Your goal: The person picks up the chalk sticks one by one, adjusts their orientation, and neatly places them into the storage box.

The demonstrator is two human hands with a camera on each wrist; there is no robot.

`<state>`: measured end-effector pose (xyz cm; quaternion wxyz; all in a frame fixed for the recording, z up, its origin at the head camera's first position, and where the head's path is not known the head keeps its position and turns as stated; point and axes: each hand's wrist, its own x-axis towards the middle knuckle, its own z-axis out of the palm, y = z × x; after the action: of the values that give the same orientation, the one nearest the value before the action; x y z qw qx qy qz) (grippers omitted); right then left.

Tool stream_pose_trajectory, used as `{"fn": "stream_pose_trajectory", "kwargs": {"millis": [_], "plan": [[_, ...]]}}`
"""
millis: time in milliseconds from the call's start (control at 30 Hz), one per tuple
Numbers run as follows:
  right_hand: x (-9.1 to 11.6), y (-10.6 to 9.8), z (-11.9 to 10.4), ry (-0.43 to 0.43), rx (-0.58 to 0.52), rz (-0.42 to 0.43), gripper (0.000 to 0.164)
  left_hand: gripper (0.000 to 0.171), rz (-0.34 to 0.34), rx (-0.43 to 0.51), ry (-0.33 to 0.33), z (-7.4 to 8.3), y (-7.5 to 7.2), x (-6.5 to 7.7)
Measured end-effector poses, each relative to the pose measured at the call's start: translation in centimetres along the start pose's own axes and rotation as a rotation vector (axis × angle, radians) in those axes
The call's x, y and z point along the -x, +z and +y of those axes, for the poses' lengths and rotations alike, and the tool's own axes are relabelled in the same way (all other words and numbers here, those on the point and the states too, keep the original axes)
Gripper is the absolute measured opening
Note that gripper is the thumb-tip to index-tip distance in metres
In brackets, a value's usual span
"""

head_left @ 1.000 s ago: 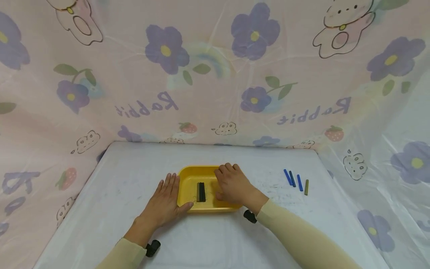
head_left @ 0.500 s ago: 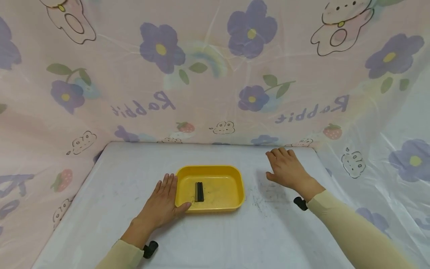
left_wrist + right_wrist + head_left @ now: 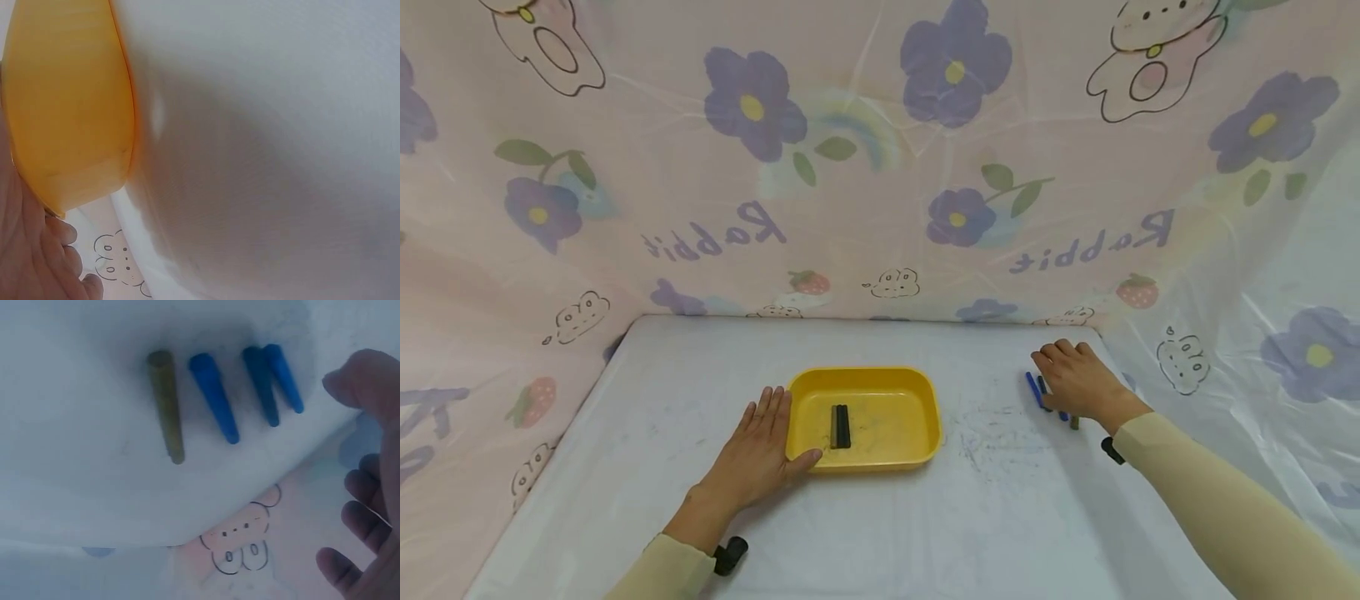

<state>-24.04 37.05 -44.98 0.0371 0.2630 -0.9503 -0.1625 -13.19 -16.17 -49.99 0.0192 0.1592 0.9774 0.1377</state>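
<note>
My left hand (image 3: 748,458) lies with straight fingers along the left side of the yellow tray (image 3: 880,467), its thumb at the front rim. In the left wrist view the fingers (image 3: 59,262) are beside the tray wall (image 3: 69,106). Inside the tray lie an olive crayon (image 3: 833,427) and black crayons (image 3: 845,427), side by side. My right hand (image 3: 1078,383) hovers over loose crayons on the table's right, fingers loosely bent, holding nothing. In the right wrist view, an olive crayon (image 3: 165,406), a blue one (image 3: 215,397), a dark teal one (image 3: 259,384) and another blue one (image 3: 286,378) lie apart from the thumb.
White cloth covers the table (image 3: 887,533), with dark smudges (image 3: 992,442) between the tray and the loose crayons. A printed curtain (image 3: 850,208) with flowers and rabbits rises behind the table's back edge and along both sides.
My right hand has left the tray and moved right, over the loose crayons. The left hand stays at the tray's left side. The view has shifted slightly.
</note>
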Motion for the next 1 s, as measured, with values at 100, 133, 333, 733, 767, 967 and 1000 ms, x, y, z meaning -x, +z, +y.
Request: {"fn": "stream_pose_trajectory", "kwargs": {"millis": [100, 133, 333, 733, 767, 967, 1000], "plan": [[-0.1, 0.8, 0.3, 0.005, -0.020, -0.056, 0.074, 0.111, 0.002, 0.002, 0.000, -0.1, 0.0, 0.0], [-0.1, 1.1, 0.3, 0.003, -0.026, -0.070, 0.075, 0.111, 0.005, 0.004, 0.002, -0.1, 0.0, 0.0], [-0.4, 1.9, 0.3, -0.002, -0.042, -0.122, 0.076, 0.111, -0.006, 0.004, -0.003, -0.1, -0.2, 0.1], [-0.8, 2.7, 0.1, 0.026, -0.058, -0.154, 0.079, 0.110, -0.008, 0.010, -0.008, 0.0, -0.3, 0.1], [-0.9, 2.8, 0.1, 0.027, -0.063, -0.156, 0.079, 0.110, -0.007, 0.012, -0.007, 0.1, -0.3, 0.1], [-1.1, 3.0, 0.2, 0.040, -0.088, -0.184, 0.079, 0.110, -0.004, 0.016, -0.003, 0.1, -0.3, 0.1], [-1.1, 3.0, 0.2, 0.043, -0.090, -0.188, 0.079, 0.110, -0.006, 0.015, -0.001, 0.1, -0.3, 0.1]]}}
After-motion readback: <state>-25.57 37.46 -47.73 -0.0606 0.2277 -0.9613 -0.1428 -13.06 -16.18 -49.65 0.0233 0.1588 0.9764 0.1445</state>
